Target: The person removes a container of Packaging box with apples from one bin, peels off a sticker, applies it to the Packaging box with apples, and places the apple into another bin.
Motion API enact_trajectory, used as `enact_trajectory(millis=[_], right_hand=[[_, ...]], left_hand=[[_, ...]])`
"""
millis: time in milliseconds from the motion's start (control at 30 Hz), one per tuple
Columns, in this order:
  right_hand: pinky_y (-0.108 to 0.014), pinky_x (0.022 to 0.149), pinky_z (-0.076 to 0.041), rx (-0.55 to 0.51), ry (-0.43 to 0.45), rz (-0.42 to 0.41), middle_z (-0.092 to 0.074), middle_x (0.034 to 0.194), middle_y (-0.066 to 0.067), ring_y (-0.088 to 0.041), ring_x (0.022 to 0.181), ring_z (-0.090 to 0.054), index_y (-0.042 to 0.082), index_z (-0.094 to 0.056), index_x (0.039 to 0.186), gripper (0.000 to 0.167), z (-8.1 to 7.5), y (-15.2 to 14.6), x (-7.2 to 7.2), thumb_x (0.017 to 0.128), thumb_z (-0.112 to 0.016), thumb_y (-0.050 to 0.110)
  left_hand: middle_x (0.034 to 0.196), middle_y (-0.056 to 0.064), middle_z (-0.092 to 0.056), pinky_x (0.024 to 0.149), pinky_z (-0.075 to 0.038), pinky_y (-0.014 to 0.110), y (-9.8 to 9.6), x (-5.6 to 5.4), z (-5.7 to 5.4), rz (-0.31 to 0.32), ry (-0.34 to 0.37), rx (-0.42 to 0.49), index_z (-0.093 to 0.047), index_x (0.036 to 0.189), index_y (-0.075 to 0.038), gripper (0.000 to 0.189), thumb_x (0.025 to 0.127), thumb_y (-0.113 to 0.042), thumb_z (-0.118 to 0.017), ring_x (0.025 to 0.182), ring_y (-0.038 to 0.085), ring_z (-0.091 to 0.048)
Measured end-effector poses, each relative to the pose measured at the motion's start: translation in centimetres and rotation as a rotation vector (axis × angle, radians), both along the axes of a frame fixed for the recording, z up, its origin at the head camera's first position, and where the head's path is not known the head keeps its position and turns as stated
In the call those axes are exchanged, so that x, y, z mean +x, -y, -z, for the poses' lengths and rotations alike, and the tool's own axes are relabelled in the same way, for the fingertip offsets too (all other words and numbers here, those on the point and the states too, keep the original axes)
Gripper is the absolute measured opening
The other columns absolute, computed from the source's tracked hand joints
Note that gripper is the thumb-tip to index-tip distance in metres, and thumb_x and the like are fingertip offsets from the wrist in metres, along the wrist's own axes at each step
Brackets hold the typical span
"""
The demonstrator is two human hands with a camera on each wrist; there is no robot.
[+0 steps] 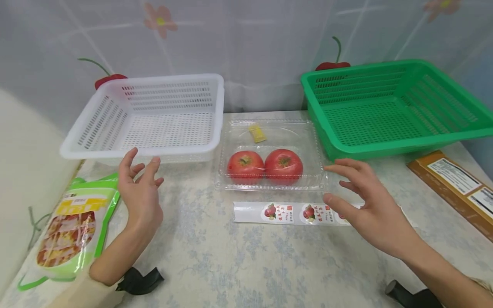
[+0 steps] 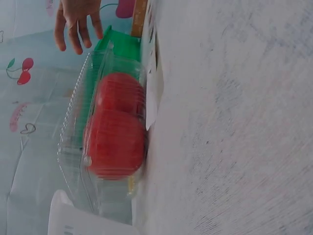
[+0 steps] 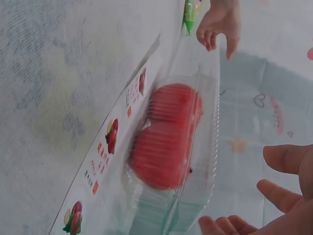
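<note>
Two red apples (image 1: 246, 167) lie side by side in a clear plastic clamshell box (image 1: 269, 187), with a small yellow packet (image 1: 257, 133) behind them. The lid lies over the apples; whether it is fastened I cannot tell. My left hand (image 1: 142, 192) hovers to the left of the box, fingers loosely bent, holding nothing. To the box's right, my right hand (image 1: 371, 207) is spread with thumb and fingers apart, also holding nothing. A strip of apple labels (image 1: 285, 213) lies in front of the box, its right end partly hidden by that hand.
Behind the left hand stands a white basket (image 1: 140, 152); a green basket (image 1: 389, 149) is at the back right. A green food bag (image 1: 69, 231) lies at left, a brown package (image 1: 454, 184) at right. A patterned curtain (image 1: 265, 51) hangs behind.
</note>
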State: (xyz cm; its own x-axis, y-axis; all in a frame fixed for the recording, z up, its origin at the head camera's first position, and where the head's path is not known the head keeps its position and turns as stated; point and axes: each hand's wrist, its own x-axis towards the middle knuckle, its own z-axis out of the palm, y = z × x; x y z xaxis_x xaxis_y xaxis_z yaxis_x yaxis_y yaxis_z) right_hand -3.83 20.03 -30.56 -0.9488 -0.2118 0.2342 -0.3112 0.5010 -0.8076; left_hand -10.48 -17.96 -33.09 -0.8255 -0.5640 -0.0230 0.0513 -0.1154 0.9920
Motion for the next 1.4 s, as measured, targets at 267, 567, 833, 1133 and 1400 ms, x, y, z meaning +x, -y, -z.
enact_trajectory(millis=[267,567,833,1133,1400], right_hand=[[-0.025,0.079,-0.056,-0.034,-0.004,-0.126,-0.061,0.118,0.004,-0.013,0.098,-0.061,0.018,-0.062,0.131,0.048,0.4,2.0,0.5,0.088,-0.071,-0.002],[-0.030,0.079,-0.056,0.000,0.182,-0.357,-0.067,0.116,-0.002,-0.011,0.090,-0.065,0.011,-0.066,0.125,0.029,2.7,4.0,-0.9,0.096,-0.066,0.016],[-0.028,0.076,-0.055,0.088,0.271,-0.379,-0.067,0.103,0.002,-0.013,0.087,-0.062,0.012,-0.068,0.120,0.025,4.2,5.6,-2.1,0.095,-0.065,0.015],[-0.027,0.071,-0.049,0.213,0.235,-0.372,-0.059,0.094,0.007,-0.010,0.081,-0.053,0.003,-0.063,0.128,0.037,5.2,6.0,-2.9,0.094,-0.067,0.017],[-0.026,0.067,-0.047,0.257,0.248,-0.408,-0.054,0.090,0.006,-0.011,0.081,-0.050,-0.001,-0.059,0.134,0.045,5.8,5.9,-3.4,0.094,-0.067,0.019]], left_hand=[[0.086,0.005,-0.053,0.060,-0.054,0.022,-1.9,1.8,0.3,0.181,-0.109,-0.035,-0.066,0.119,-0.005,0.025,0.094,-0.005,-0.066,0.078,0.018,-0.054],[0.089,0.005,-0.062,0.064,-0.058,0.029,-3.5,2.9,0.7,0.410,0.064,-0.093,-0.069,0.111,-0.001,0.019,0.094,-0.009,-0.065,0.079,0.020,-0.059],[0.087,0.013,-0.064,0.065,-0.060,0.036,-3.9,2.9,2.6,0.796,0.236,-0.220,-0.070,0.112,0.004,0.026,0.093,-0.015,-0.068,0.075,0.021,-0.060],[0.090,0.008,-0.064,0.060,-0.058,0.035,-4.9,2.0,3.7,1.112,0.264,-0.386,-0.064,0.132,-0.010,0.041,0.092,-0.018,-0.071,0.069,0.021,-0.061],[0.082,0.005,-0.059,0.045,-0.047,0.026,-5.5,1.6,4.4,1.207,0.190,-0.525,-0.064,0.130,-0.006,0.040,0.091,-0.010,-0.071,0.050,0.016,-0.050]])
